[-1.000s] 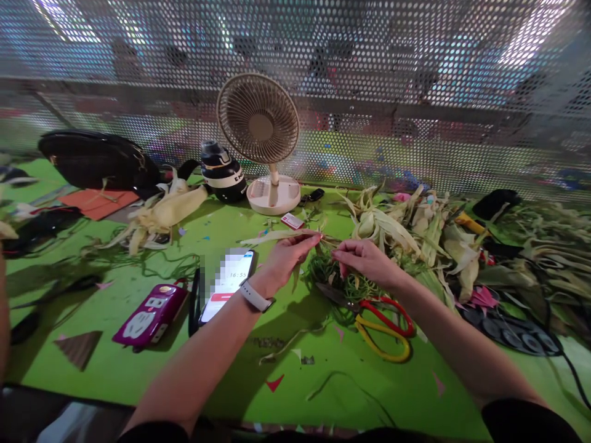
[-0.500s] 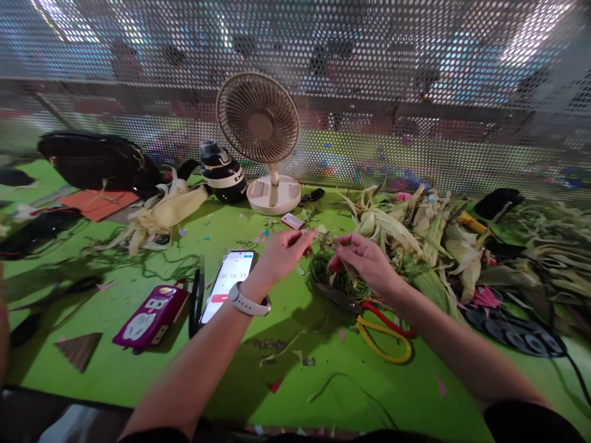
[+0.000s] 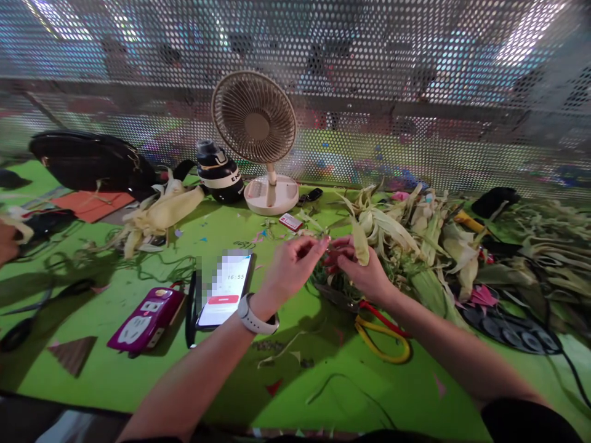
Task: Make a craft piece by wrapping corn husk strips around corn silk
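My left hand [image 3: 293, 271] has its thumb and fingers pinched together over the middle of the table. What lies between its fingertips is too small to make out. Just to its right, almost fingertip to fingertip, my right hand [image 3: 367, 274] is closed on a pale green strip of corn husk [image 3: 361, 243] that sticks up past the thumb. Beneath the hands lies a tangle of green string [image 3: 335, 284], partly hidden. Scissors with red and yellow handles [image 3: 383, 344] lie below my right hand, their blades towards the string.
Loose corn husks [image 3: 429, 240] are heaped on the right. A phone [image 3: 226, 292] and a purple case [image 3: 146, 320] lie left of my forearm. Behind stand a fan [image 3: 256, 126] and a black bottle [image 3: 220, 178]. Another person's hand [image 3: 7, 243] shows at the left edge.
My left hand has moved right, closer to my right hand. The husk strip now stands up from my right hand. Another person's hand has come in at the left edge.
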Motion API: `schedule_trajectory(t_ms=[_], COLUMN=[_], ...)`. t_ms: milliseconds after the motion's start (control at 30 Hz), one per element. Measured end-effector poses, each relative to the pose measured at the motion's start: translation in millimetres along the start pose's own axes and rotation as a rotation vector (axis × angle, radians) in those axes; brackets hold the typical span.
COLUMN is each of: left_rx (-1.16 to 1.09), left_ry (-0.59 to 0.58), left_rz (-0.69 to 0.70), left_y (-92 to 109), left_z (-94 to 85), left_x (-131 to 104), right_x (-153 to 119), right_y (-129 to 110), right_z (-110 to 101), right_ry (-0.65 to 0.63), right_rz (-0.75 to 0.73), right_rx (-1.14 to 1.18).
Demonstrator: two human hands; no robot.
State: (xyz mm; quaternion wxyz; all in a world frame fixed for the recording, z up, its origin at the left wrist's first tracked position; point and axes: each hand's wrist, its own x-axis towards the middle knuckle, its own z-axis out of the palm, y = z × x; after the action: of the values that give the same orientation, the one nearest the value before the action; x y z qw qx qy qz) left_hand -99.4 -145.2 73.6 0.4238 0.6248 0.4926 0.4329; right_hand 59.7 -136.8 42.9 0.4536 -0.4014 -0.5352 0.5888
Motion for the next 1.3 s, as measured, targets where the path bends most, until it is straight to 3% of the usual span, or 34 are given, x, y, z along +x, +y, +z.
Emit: schedule_trajectory(t_ms=[100,267,367,533,567,667,800,900,1100,1300], left_rx=[-0.094,-0.371,-0.240,0.074,0.116,0.175,0.203,0.124,-0.196,-0.391], left_ry=[-0.069,0.104,0.135,0.062,0.065,0.060,0.063,0.028,-0.157,-0.019], left_rz=[-0.057,-0.148,-0.009,0.165,0.183,0.206,0.177,0.109,-0.054,-0.116], left_y=[-3.0,-14.0,-16.9,-17.4,-17.3,-17.6,-18.2,-18.9,-18.5,-17.5], left_z=[6.6,10.6,4.9,-3.4,-3.5,-2.0,-0.2,0.2,1.5,9.0], left_x=[1.1,8.7,11.5,10.7,9.9,7.3,5.7,6.9,9.4,6.6], right_x=[-1.4,-0.5,11.7,32.3,32.2,24.2,12.6,12.3,15.7,10.0], right_y=[2.5,4.9,3.2,-8.9,-13.8,-29.3,-36.1,-29.1,-18.8,-23.0], right_z=[1.9,-0.1,-12.7,-44.3,-48.3,-50.6,-39.2,-31.4,-29.4,-25.2], right_ry=[-0.033,-0.184,-0.215,0.010,0.005,-0.176,-0.317,-0.253,-0.196,-0.231], right_rz=[-0.008,-0.122,-0.107,-0.041,-0.013,0.046,0.018,0.013,0.000,-0.006], right_rx=[0.038,-0.111,-0.166,-0.054,-0.016,-0.010,-0.248,-0.335,-0.330,-0.313])
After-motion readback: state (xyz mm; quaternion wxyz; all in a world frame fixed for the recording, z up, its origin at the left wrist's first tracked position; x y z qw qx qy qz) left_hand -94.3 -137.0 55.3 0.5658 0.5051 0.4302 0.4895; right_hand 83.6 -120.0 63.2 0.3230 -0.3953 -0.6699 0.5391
